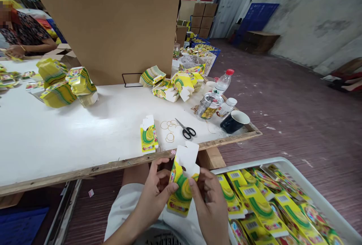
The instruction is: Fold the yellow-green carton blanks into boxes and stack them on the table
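Over my lap, a yellow and green printed carton [183,190] stands with its white top flaps spread. My left hand [158,188] grips its left side, thumb on the front face. My right hand [207,196] holds the right edge, thumb pressed on the front near the top. Just beyond, a similar flat carton [148,135] lies near the table edge with its flaps up. Rubber bands [169,126] and black-handled scissors [186,129] are to its right. On my right, a pale plastic tray [285,161] holds many closed yellow cartons.
Stacked flat cartons [58,83] and a loose pile [177,84] lie on the white table [113,124]. A tall cardboard sheet [113,22] stands behind. A dark mug [234,122], jar [209,106] and bottle [224,81] crowd the right corner. A co-worker [28,34] sits far left.
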### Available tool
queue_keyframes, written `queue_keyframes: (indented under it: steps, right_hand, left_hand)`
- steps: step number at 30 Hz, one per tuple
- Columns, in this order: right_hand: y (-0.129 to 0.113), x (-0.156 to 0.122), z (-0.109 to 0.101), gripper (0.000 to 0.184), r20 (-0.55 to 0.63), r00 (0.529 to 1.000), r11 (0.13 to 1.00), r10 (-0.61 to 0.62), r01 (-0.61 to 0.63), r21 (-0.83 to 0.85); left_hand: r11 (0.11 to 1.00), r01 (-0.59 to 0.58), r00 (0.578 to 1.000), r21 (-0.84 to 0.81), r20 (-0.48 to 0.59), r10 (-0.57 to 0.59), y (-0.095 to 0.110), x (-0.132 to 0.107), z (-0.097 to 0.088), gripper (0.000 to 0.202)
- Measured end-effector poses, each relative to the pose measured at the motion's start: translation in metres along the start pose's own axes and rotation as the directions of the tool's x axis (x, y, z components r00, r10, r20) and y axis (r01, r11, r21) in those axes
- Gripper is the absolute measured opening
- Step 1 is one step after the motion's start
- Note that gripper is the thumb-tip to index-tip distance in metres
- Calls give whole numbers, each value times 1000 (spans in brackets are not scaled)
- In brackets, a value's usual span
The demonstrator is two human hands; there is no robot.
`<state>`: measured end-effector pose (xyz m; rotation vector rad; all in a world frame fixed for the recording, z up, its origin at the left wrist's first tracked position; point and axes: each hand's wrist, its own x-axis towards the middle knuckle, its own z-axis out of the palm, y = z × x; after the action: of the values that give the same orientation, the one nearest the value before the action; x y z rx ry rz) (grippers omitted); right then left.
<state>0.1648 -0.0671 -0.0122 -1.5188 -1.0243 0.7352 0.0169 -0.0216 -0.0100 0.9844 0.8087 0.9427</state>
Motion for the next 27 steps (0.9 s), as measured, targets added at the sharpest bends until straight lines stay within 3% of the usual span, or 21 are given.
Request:
queue_keyframes:
  steps: [3, 7, 10, 13, 16, 19, 22, 24, 27]
  right_hand:
    - [4, 3, -9, 40, 119, 992, 994, -32, 20, 104]
    - [-1, 11, -26, 24, 359, 930, 997, -81, 72, 38]
    - [-8, 15, -32, 31, 412, 901, 988, -133, 153, -17]
    - [-7, 16, -30, 29, 370, 912, 979, -176, 203, -35]
    - [0, 16, -26, 17, 209, 961, 983, -181, 185, -1]
    - [1, 19, -27, 22, 101, 967, 970, -233, 239, -47]
    - [-6, 23, -32, 28, 101, 958, 960, -269, 275, -45]
    - [-11, 26, -33, 35, 123, 961, 968, -248, 251, -17]
    - [-13, 29, -30, 31, 243, 962, 989, -121, 137, -48]
  left_hand:
    - [996, -5, 992, 89, 122, -6, 9, -2, -6, 57]
    - [992, 124, 947, 17, 295, -123, 18, -4, -14, 44]
    - [979, 200, 918, -47, 359, -170, 16, -5, -15, 37]
    - [978, 201, 922, -52, 347, -171, 12, -5, -13, 48]
    - [985, 173, 929, -23, 337, -155, 12, -2, -12, 67]
    - [993, 98, 962, 72, 250, -113, 12, 2, -13, 49]
    - [965, -49, 995, 257, 100, 23, 9, 4, -14, 31]
    - [927, -130, 990, 351, 92, 104, 5, 4, -14, 27]
    - [913, -149, 987, 380, 105, 118, 1, 4, -13, 29]
